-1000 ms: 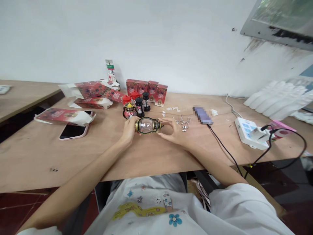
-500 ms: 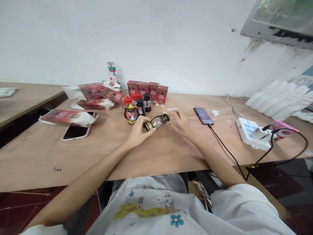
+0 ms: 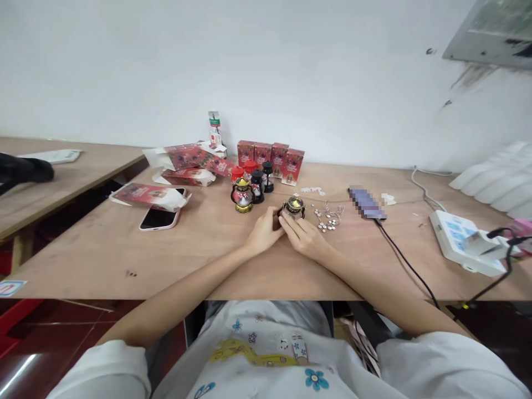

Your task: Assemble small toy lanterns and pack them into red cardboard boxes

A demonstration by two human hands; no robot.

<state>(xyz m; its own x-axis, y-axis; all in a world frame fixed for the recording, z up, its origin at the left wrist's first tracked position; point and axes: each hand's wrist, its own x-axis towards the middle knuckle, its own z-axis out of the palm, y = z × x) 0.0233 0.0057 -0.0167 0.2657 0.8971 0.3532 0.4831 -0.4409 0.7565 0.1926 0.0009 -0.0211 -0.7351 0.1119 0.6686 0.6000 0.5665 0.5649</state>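
Note:
A small bronze-coloured lantern stands upright on the table between my two hands. My left hand is closed on its left side. The fingers of my right hand lie together against its front and cover most of the lower body. Left of it stands a gold and black lantern, with black lanterns and red-topped lanterns grouped behind. To the right of my right hand lie several small silvery discs and a tangle of thin chain or wire.
Red printed boxes stand in a row near the wall. Opened red packaging rests partly over a phone at left. A pixelated phone with a black cable and a white power strip lie at right.
The lantern has gone from tilted to upright. My right hand has moved left from beside its top onto its front. The view has shifted, uncovering the discs and chain.

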